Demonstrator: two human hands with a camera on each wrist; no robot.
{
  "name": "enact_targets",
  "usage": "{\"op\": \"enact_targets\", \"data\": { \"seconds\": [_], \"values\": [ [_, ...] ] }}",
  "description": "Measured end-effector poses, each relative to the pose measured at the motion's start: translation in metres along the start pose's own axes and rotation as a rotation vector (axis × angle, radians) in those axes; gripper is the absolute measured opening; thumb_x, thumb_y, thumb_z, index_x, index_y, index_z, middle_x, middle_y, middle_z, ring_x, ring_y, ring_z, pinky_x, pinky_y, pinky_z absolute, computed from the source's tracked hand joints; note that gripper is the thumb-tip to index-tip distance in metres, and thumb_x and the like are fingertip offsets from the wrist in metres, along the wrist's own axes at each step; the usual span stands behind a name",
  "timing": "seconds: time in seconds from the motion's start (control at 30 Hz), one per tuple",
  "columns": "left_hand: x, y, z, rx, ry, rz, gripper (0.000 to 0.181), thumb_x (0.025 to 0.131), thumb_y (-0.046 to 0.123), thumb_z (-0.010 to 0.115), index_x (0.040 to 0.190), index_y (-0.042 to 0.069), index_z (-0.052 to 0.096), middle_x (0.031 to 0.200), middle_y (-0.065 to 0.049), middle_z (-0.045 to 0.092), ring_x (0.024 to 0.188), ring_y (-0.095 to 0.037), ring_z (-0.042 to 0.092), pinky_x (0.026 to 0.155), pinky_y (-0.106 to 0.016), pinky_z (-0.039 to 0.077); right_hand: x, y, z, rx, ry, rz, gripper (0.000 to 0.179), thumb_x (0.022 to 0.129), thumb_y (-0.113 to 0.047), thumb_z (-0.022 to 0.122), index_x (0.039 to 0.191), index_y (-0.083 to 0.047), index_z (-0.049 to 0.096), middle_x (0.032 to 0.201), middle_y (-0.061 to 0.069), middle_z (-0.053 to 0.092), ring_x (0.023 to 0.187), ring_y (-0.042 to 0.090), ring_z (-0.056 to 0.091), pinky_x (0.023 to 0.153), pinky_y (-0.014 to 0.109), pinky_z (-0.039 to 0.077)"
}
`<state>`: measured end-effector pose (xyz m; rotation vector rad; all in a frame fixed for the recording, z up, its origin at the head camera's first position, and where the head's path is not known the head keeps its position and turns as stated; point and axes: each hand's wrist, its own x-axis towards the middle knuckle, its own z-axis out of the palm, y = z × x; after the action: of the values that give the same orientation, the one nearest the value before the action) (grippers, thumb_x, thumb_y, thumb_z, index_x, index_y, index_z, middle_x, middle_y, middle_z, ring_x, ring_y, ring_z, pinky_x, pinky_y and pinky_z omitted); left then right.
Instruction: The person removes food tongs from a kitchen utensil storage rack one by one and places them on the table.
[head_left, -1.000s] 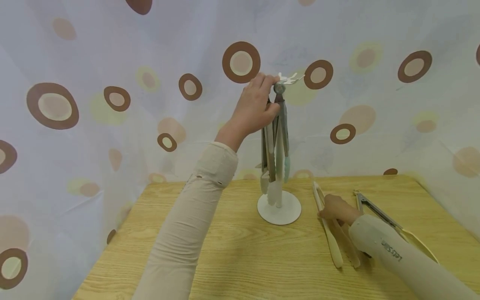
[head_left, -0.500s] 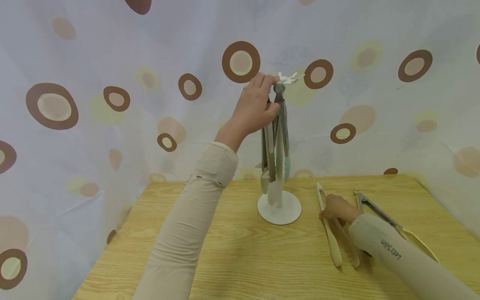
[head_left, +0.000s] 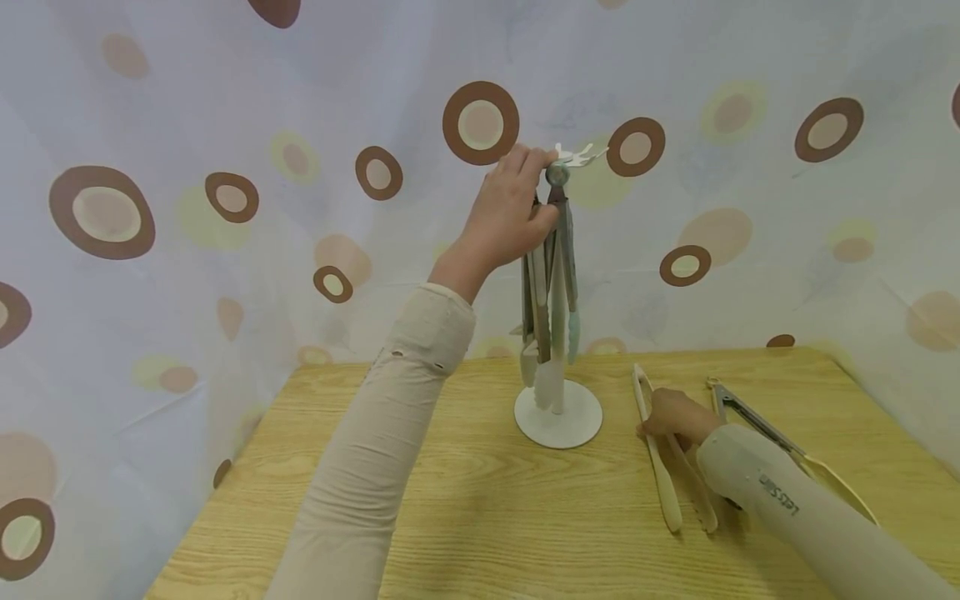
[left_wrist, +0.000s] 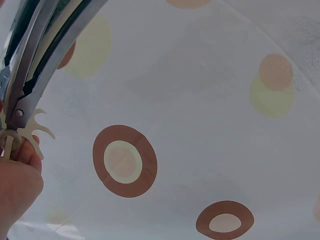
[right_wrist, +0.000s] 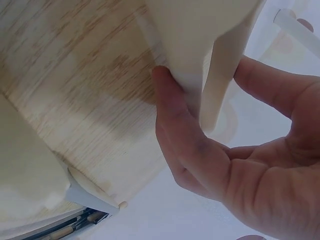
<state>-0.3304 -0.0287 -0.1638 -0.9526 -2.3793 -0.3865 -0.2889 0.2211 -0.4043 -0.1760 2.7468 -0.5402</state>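
My left hand (head_left: 506, 212) grips the top of a white utensil stand (head_left: 577, 435), close to its hooks (head_left: 581, 157). Several metal tongs (head_left: 542, 292) hang there, one with a turquoise tip (head_left: 573, 337). In the left wrist view the fingers of that hand (left_wrist: 17, 187) curl behind the hooks (left_wrist: 44, 132), beside the hanging tongs (left_wrist: 30, 90). Over the table's right side my right hand (head_left: 675, 415) holds pale beige tongs (head_left: 666, 496), tips towards me, one arm scalloped. The right wrist view has thumb and fingers of the right hand (right_wrist: 215, 165) around these beige tongs (right_wrist: 200, 30).
Another pair of tongs (head_left: 765, 429), metal with a cream head, lies on the wooden table (head_left: 480, 517) to the right, partly behind my right sleeve. A patterned curtain (head_left: 300, 125) hangs behind the table.
The beige tongs in my right hand have shifted slightly to the right at their far end, and their arms stand a little closer at the tips. My left hand stays on the stand.
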Motion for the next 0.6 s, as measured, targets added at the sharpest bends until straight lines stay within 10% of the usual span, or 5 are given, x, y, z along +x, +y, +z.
{"op": "enact_targets", "data": {
  "seconds": [0.6],
  "values": [
    [0.0, 0.001, -0.002, -0.013, -0.017, -0.006, 0.05, 0.092, 0.013, 0.046, 0.141, 0.007, 0.039, 0.128, -0.009, 0.043, 0.113, -0.023, 0.042, 0.094, -0.035, 0.032, -0.004, 0.01, -0.007, 0.104, -0.09, 0.002, 0.031, 0.094, -0.019, 0.061, 0.094, 0.01, 0.05, 0.049, -0.003, 0.032, 0.044, 0.008, 0.029, 0.045, 0.023, 0.034]
  ]
}}
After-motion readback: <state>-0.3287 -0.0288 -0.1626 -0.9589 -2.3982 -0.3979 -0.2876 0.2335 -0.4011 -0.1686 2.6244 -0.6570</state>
